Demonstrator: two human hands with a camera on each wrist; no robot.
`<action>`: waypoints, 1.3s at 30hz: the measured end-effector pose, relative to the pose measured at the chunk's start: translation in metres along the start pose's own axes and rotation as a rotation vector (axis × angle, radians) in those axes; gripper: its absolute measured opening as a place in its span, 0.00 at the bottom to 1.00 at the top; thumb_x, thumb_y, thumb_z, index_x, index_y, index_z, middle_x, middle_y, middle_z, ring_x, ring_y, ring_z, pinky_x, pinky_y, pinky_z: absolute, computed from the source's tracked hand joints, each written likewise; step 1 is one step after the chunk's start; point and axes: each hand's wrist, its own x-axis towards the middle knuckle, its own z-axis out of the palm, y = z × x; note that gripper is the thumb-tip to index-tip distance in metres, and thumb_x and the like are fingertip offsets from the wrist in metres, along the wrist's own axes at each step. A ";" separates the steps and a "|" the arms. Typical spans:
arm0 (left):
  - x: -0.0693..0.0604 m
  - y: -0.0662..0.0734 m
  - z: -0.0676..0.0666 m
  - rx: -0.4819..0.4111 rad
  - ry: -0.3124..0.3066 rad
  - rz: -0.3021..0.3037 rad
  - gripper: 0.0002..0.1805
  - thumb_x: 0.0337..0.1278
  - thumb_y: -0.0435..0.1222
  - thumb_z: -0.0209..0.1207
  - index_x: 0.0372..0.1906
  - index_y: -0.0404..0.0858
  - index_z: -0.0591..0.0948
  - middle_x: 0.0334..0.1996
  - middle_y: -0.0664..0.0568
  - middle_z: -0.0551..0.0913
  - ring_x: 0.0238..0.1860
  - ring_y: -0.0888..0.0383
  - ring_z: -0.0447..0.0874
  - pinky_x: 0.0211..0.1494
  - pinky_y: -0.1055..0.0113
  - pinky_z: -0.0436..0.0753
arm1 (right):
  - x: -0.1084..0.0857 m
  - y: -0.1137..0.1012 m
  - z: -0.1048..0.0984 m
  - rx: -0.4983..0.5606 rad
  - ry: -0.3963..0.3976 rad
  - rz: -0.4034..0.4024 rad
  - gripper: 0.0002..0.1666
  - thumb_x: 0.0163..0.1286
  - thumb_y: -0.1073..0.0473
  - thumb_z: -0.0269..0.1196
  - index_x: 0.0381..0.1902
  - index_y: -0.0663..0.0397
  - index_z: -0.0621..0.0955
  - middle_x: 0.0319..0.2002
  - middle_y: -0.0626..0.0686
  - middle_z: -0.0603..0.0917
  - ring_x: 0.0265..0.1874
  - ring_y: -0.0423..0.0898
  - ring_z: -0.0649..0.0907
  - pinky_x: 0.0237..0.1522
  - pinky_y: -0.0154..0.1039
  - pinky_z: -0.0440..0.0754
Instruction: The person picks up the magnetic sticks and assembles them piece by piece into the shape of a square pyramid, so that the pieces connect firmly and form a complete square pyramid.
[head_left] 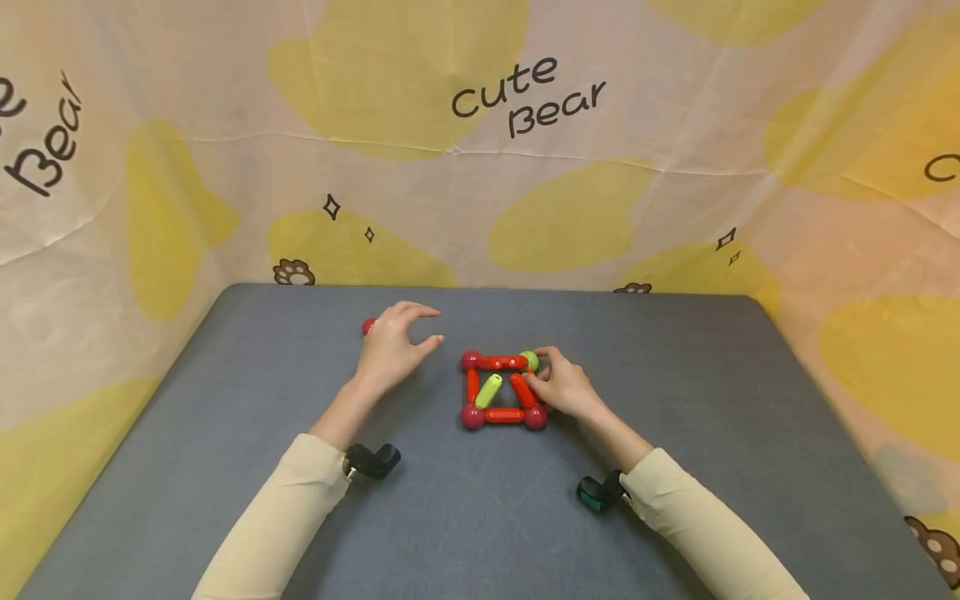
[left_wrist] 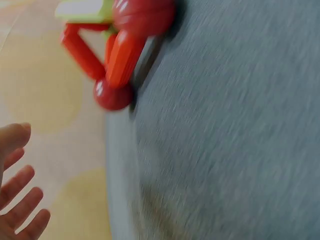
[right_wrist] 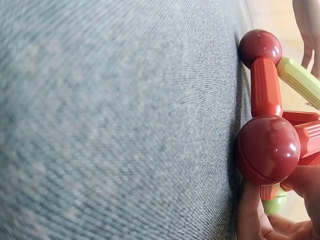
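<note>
On the grey table stands a square frame of magnetic building rods [head_left: 505,415] and balls. Three corners have dark red balls [head_left: 472,417]; the far right corner has a green ball [head_left: 530,360]. From the near left ball a yellow-green rod [head_left: 489,391] slants up, and a red rod [head_left: 522,390] slants from the near right ball. My right hand [head_left: 568,387] holds the frame's right side, thumb at the slanted red rod, index finger by the green ball. My left hand [head_left: 392,350] is off the frame to the left, thumb and fingers apart, holding nothing.
A loose red ball [head_left: 368,326] lies behind the left hand, partly hidden by it. The table's back edge [head_left: 562,291] meets a hanging patterned cloth [head_left: 420,200], which also rises at both sides. Each wrist wears a black camera [head_left: 373,460].
</note>
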 end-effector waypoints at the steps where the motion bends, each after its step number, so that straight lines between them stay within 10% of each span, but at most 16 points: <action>1: 0.001 -0.004 -0.003 -0.005 0.022 -0.020 0.19 0.45 0.42 0.66 0.47 0.44 0.82 0.47 0.51 0.79 0.51 0.49 0.75 0.50 0.49 0.73 | 0.000 0.000 0.000 -0.001 0.002 -0.004 0.30 0.62 0.55 0.61 0.59 0.61 0.67 0.28 0.52 0.82 0.13 0.39 0.78 0.18 0.33 0.74; 8: 0.008 -0.036 -0.016 -0.022 0.101 -0.182 0.23 0.46 0.43 0.66 0.50 0.43 0.80 0.50 0.47 0.76 0.37 0.49 0.79 0.47 0.51 0.72 | -0.001 0.000 0.001 -0.016 0.010 0.001 0.30 0.62 0.55 0.61 0.59 0.61 0.67 0.28 0.51 0.82 0.14 0.39 0.77 0.18 0.33 0.73; 19: 0.005 -0.071 -0.014 -0.038 -0.005 -0.387 0.29 0.48 0.44 0.65 0.57 0.39 0.75 0.54 0.40 0.72 0.52 0.43 0.71 0.51 0.47 0.71 | -0.002 0.000 0.001 -0.011 0.009 -0.013 0.29 0.62 0.55 0.61 0.58 0.61 0.68 0.26 0.51 0.83 0.13 0.39 0.77 0.18 0.33 0.72; 39: 0.003 -0.086 -0.009 -0.007 -0.065 -0.395 0.20 0.50 0.38 0.63 0.51 0.39 0.79 0.46 0.39 0.80 0.45 0.45 0.80 0.47 0.50 0.73 | -0.002 0.000 0.001 0.006 0.006 -0.007 0.29 0.62 0.55 0.61 0.58 0.60 0.68 0.26 0.51 0.83 0.14 0.39 0.77 0.18 0.33 0.72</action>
